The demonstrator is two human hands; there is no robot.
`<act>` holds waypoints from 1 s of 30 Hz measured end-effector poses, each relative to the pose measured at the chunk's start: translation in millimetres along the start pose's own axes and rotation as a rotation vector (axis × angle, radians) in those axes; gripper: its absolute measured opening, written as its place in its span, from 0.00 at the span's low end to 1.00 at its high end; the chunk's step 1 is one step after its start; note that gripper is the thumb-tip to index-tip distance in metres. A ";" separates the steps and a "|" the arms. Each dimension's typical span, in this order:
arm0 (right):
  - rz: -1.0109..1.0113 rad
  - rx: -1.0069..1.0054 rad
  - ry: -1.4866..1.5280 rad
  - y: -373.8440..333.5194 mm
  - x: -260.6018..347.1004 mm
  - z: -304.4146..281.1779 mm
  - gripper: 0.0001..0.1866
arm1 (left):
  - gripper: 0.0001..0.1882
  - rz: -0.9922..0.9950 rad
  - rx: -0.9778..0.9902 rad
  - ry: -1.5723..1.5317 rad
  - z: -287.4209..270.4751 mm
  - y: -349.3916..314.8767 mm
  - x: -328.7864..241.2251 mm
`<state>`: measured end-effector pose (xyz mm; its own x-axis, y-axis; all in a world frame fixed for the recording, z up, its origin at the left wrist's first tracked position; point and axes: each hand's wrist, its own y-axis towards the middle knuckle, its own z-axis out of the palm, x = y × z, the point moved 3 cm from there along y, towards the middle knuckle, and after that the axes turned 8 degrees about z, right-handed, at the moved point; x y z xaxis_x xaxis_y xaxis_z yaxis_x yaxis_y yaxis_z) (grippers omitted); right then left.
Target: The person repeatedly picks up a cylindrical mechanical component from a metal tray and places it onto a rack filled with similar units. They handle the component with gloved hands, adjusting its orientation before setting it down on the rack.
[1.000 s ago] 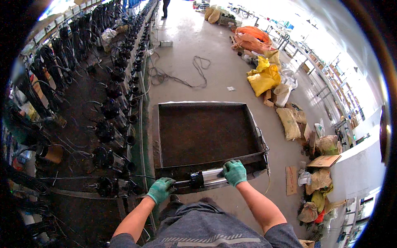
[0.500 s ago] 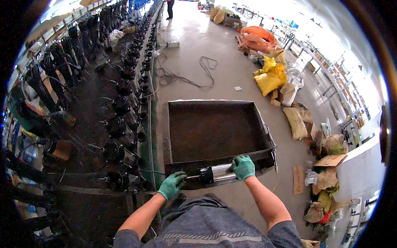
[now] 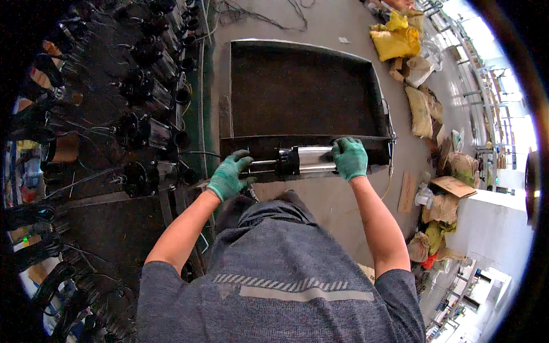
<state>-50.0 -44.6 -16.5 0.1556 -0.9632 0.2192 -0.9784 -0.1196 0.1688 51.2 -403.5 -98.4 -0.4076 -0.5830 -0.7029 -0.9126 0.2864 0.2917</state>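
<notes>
A cylindrical pump-like part (image 3: 300, 161) with a shiny steel body and a black end lies level in front of me, over the near wall of a large dark metal tray (image 3: 246, 94). My right hand (image 3: 349, 158), in a green glove, grips the steel end. My left hand (image 3: 229, 175), also gloved green, holds the thin rod end on the left. The part sits right at the near rim of the tray (image 3: 377, 147); whether it rests on it I cannot tell.
A long rack of several similar black and steel pump units (image 3: 150, 132) runs along my left. Yellow and tan sacks (image 3: 394, 41), cardboard (image 3: 452, 186) and bags lie on the concrete floor to the right. Cables (image 3: 257, 11) trail on the floor beyond the tray.
Both hands have stayed on the cylindrical part. The tray and part now appear closer and lower in view, as my head has leaned in over them.
</notes>
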 end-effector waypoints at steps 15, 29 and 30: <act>0.030 0.009 -0.019 5.7 2.1 4.2 0.09 | 0.22 -0.541 0.065 -0.588 15.9 14.7 20.2; 0.030 0.036 -0.031 5.7 -0.9 7.5 0.10 | 0.15 -0.672 -0.004 -0.582 25.4 -2.7 38.4; 0.031 0.034 -0.035 4.5 -0.8 5.8 0.10 | 0.16 -0.910 0.051 -0.738 31.7 -3.3 37.9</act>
<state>-55.2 -45.7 -21.5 0.1205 -0.9743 0.1905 -0.9868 -0.0966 0.1299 39.7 -402.4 -146.5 0.5271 -0.0112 -0.8497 -0.8492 0.0311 -0.5272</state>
